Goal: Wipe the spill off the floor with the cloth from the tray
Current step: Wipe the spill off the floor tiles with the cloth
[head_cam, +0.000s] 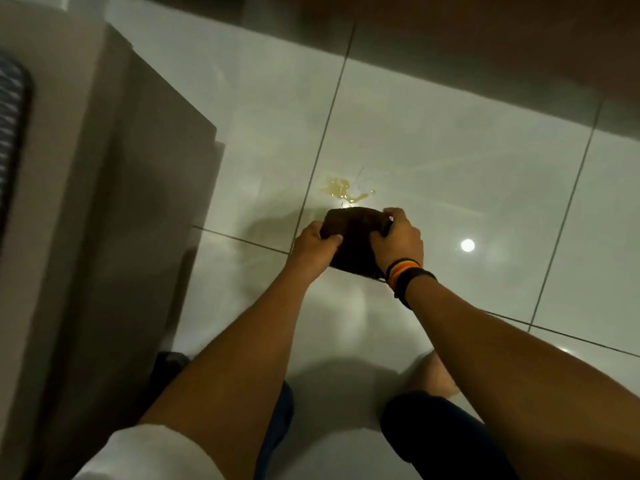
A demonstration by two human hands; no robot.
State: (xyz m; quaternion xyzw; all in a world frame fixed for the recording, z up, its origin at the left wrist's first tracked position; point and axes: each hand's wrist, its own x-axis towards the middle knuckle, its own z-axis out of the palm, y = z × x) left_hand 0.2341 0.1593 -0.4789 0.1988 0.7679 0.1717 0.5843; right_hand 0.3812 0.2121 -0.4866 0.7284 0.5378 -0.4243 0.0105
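A dark brown cloth (353, 237) is held above the floor by both hands. My left hand (313, 245) grips its left edge and my right hand (398, 242) grips its right edge; a striped band circles the right wrist. The yellowish spill (343, 190) lies on the glossy pale floor tiles (433, 150), just beyond the cloth and beside a grout line. The cloth's near lower part is hidden behind my hands. No tray is identifiable in view.
A tall grey cabinet or counter side (121, 202) stands at the left, close to my left arm. A dark patterned object (10, 126) sits on its top at the far left. My knees (433, 431) are at the bottom. A dark baseboard (485, 46) runs along the far side.
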